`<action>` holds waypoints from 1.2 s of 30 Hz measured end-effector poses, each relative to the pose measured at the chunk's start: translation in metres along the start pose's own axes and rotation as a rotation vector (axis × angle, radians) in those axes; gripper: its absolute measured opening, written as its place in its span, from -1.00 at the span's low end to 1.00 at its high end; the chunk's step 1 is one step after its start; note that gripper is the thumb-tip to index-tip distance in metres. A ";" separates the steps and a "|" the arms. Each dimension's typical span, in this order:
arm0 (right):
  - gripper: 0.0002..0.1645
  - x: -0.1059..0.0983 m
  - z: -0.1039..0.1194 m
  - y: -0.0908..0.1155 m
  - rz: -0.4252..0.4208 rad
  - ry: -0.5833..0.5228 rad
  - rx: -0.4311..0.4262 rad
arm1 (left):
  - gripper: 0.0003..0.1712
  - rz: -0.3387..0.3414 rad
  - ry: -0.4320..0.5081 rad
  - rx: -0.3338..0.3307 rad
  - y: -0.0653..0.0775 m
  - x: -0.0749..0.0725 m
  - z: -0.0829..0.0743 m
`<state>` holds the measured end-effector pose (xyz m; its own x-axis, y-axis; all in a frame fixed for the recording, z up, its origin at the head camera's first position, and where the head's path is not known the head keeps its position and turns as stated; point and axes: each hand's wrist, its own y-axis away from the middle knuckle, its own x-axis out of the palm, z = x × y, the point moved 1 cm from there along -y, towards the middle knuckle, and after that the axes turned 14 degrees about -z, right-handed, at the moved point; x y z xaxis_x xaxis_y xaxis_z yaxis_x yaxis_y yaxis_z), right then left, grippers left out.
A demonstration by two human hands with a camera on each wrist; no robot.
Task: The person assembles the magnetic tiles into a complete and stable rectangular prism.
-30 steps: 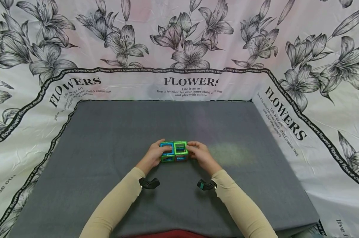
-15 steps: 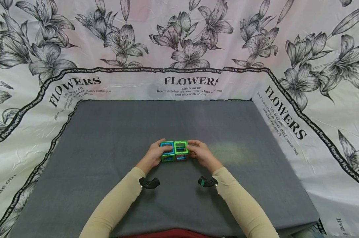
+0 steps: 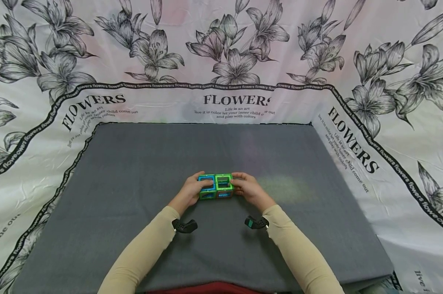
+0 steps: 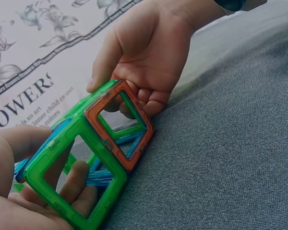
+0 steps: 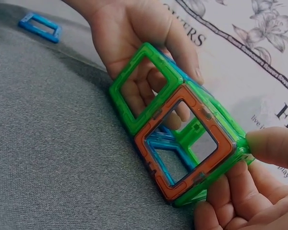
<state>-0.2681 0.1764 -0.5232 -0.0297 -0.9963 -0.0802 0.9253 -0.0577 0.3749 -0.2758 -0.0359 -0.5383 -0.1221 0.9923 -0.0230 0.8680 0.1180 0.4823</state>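
Observation:
Two joined cubes of magnetic tiles [image 3: 216, 194], open-framed and see-through, lie side by side between the hands on the grey cloth. From above, the left top is blue and the right top green. A green square tile [image 4: 104, 155] and an orange square tile [image 5: 156, 175] form the side facing the person. My left hand [image 3: 187, 192] holds the left end, thumb over the blue top and fingers behind and inside the frames. At the right end, my right hand [image 3: 251, 192] pinches the green edge, thumb on top and fingers curled against the end face.
A loose blue tile [image 5: 55, 37] lies on the cloth past the left wrist in the right wrist view. The table [image 3: 162, 151] has a grey cover. A white flower-printed curtain [image 3: 162, 102] borders its back and sides. Black wrist bands [image 3: 184, 226] sit at both cuffs.

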 end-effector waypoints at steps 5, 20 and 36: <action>-0.44 -0.001 -0.002 -0.002 -0.001 0.006 0.004 | -0.13 -0.008 -0.003 0.007 0.000 0.000 0.002; -0.44 -0.003 -0.005 -0.006 -0.002 0.007 -0.007 | -0.15 -0.031 -0.003 0.002 0.002 0.002 -0.001; -0.42 -0.004 -0.006 -0.004 0.012 -0.004 -0.026 | -0.30 -0.041 -0.017 0.008 0.001 0.003 -0.002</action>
<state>-0.2695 0.1810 -0.5299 -0.0200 -0.9972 -0.0716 0.9350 -0.0441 0.3520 -0.2762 -0.0329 -0.5365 -0.1494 0.9871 -0.0579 0.8663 0.1589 0.4737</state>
